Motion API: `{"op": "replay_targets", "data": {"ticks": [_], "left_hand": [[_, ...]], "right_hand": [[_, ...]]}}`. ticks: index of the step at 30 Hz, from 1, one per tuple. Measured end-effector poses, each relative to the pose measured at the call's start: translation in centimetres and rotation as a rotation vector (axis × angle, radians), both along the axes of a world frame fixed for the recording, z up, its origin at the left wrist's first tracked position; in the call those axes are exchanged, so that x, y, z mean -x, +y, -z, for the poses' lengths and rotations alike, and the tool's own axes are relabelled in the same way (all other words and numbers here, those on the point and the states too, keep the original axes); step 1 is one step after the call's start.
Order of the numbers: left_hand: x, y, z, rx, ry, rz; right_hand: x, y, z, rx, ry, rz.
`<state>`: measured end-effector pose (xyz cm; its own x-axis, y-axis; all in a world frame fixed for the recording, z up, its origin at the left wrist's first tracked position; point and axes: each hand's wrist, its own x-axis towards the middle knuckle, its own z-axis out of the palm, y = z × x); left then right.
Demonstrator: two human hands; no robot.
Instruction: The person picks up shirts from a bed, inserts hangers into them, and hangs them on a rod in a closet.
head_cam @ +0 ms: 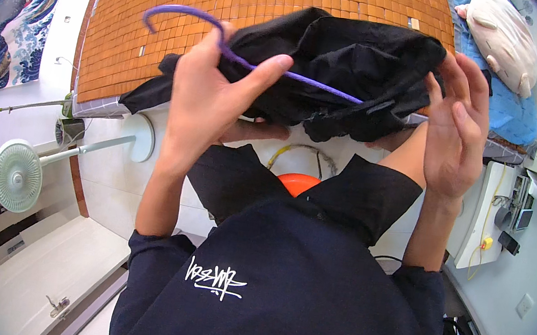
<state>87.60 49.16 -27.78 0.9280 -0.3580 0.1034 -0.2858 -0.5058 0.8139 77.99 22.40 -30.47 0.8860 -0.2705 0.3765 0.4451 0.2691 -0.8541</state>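
Note:
A purple clothes hanger (pixel 320 86) lies across a bunched black garment (pixel 360 47), its hook curving up to the left. My left hand (pixel 219 79) is around the hanger's neck, thumb spread along it, with its other fingers partly behind the hanger and cloth. At the garment's right edge is my right hand (pixel 459 111), fingers bent against the cloth; whether they pinch it is hard to tell. One arm of the hanger runs towards the garment's middle and disappears in its folds. A black sleeve-like part (pixel 146 93) hangs at the left over the edge of the bed.
Ahead is a bed with a brown tile mat (pixel 129 63). A white plush toy (pixel 504 41) lies on blue bedding (pixel 514 116) at the right. A standing fan (pixel 18 175) is at the left, a white table (pixel 483 216) at the right. An orange object (pixel 298 184) shows between my knees.

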Motion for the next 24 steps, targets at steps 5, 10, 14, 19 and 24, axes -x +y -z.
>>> {"op": "replay_targets", "data": {"ticks": [5, 10, 14, 19, 24], "left_hand": [[0.4, 1.2, -2.2, 0.105, -0.036, -0.053], [1.3, 0.3, -3.4, 0.224, 0.057, -0.061], [2.5, -1.3, -3.0, 0.177, 0.066, -0.044], [4.2, -2.3, 0.1, 0.007, -0.215, -0.075], [1.9, 1.0, 0.5, 0.103, -0.308, 0.194]], "right_hand": [[2.0, -1.1, 1.7, 0.458, 0.304, 0.073], [2.9, 1.7, -0.7, 0.611, 0.442, 0.104], [1.7, 3.4, -0.3, 0.760, 0.222, 0.067], [0.3, 5.7, -1.6, 0.906, -0.087, 0.227], [0.8, 4.2, -1.7, 0.930, -0.068, 0.332]]}}
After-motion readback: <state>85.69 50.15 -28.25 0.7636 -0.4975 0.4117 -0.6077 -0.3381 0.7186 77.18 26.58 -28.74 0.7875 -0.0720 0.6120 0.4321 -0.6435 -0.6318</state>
